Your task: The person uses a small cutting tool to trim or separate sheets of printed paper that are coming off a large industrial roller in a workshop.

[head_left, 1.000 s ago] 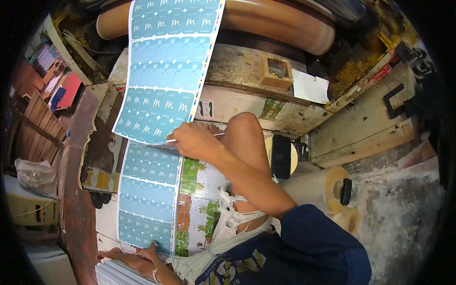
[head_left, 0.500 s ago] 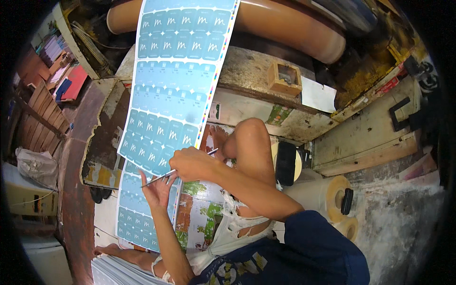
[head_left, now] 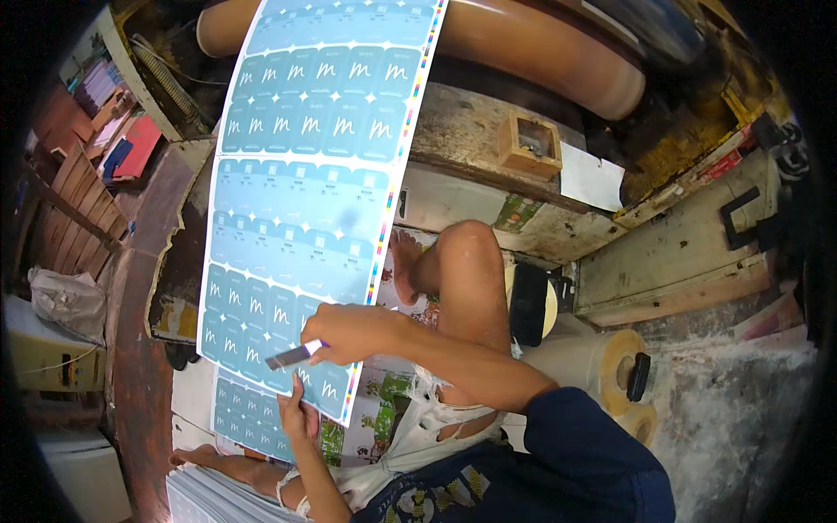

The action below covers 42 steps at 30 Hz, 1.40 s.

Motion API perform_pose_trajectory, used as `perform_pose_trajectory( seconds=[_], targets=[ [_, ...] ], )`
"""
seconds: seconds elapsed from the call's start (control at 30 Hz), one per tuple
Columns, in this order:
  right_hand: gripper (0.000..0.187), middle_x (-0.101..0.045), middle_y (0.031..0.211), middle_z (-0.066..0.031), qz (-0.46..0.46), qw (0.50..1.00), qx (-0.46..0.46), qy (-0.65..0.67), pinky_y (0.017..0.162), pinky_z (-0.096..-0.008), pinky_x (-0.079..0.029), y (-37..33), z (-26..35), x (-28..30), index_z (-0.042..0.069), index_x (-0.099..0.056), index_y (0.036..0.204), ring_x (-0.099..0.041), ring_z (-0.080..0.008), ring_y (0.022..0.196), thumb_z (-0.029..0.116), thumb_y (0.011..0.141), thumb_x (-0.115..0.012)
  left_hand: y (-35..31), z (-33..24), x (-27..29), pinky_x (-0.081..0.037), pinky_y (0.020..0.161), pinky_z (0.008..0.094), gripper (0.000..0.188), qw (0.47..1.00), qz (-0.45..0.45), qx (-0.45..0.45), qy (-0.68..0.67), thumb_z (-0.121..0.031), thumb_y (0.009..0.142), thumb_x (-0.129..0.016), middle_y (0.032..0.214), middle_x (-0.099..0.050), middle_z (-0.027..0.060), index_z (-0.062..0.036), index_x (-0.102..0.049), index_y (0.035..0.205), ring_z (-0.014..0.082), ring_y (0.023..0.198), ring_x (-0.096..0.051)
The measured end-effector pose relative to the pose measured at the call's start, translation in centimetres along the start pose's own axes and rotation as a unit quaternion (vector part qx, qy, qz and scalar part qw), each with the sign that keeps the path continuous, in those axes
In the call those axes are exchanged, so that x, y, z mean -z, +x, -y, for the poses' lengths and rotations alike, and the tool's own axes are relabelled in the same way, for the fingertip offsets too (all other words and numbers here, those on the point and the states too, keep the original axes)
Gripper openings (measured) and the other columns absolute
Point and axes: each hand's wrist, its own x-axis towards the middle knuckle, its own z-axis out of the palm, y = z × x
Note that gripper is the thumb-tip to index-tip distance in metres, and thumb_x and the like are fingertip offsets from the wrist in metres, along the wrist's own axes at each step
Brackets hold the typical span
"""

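Note:
A long sheet printed in light blue (head_left: 301,192) hangs from a brown roller and runs down before me. My right hand (head_left: 353,333) is closed round a flat metal strip like a blade (head_left: 294,356), which lies across the sheet's lower part. My left hand (head_left: 298,418) grips the lower edge of this sheet, a finger showing on its front and the rest partly hidden. Beneath its end lies another blue printed sheet (head_left: 248,423), partly covered.
The large brown roller (head_left: 540,52) spans the back. On the ledge stand a small wooden box (head_left: 529,146) and a white paper (head_left: 591,177). Rolls of clear film (head_left: 575,362) lie at right. My bent knee (head_left: 471,253) rises beside the sheet. A stack of sheets (head_left: 209,499) is at lower left.
The hanging sheet has come further down and its lower end reaches nearer to me. My left hand has moved down to its edge. The strip has turned, showing its flat face.

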Motion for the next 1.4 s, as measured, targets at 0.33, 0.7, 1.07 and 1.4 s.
perform_pose_trajectory(
  seconds=[0.33,0.7,1.07,1.4],
  targets=[
    [0.021,-0.063,0.07,-0.0124,-0.332,0.936,-0.106,0.04,0.058,-0.0321,-0.046,-1.8,-3.1,13.4,0.002,-0.067,0.102,-0.058,-0.0154,0.062,0.015,0.085,-0.066,-1.7,0.2,0.8,-0.043,0.099,0.0375,0.052,0.999,0.0,-0.031,0.008,0.0,0.089,-0.061,0.124,-0.052,0.0121,0.0,-0.037,0.135,0.0216,0.112,-0.053],
    [0.029,-0.066,0.072,-0.0084,-0.599,0.79,-0.118,0.059,0.039,-0.0249,-0.044,-3.3,-12.2,34.1,-0.002,-0.064,0.109,-0.055,-0.0095,0.047,0.021,0.095,-0.054,-3.6,0.8,0.8,-0.049,0.085,0.0356,0.046,0.993,0.005,-0.093,0.077,-0.014,0.087,-0.067,0.111,-0.059,0.0116,0.0034,-0.046,0.125,0.0207,0.097,-0.059],
    [0.029,-0.066,0.075,-0.0081,-0.487,0.867,-0.092,0.053,0.04,-0.0228,-0.043,-2.5,-18.3,38.9,-0.002,-0.065,0.103,-0.055,-0.0096,0.047,0.023,0.095,-0.053,-4.5,3.5,9.0,-0.052,0.085,0.039,0.032,0.992,-0.07,-0.078,0.066,-0.003,0.087,-0.062,0.106,-0.061,0.013,-0.0006,-0.047,0.115,0.0221,0.094,-0.062],
    [0.054,-0.055,0.099,-0.0105,-0.657,0.632,0.036,-0.409,0.06,-0.0382,-0.048,-2.8,-18.2,42.3,0.016,-0.061,0.119,-0.058,-0.0252,0.069,0.004,0.068,-0.076,-6.2,3.7,6.9,-0.049,0.094,0.0434,0.073,0.988,-0.151,0.033,0.019,-0.005,0.083,-0.068,0.137,-0.047,0.0146,-0.0011,-0.028,0.145,0.0257,0.119,-0.051]
  ],
)
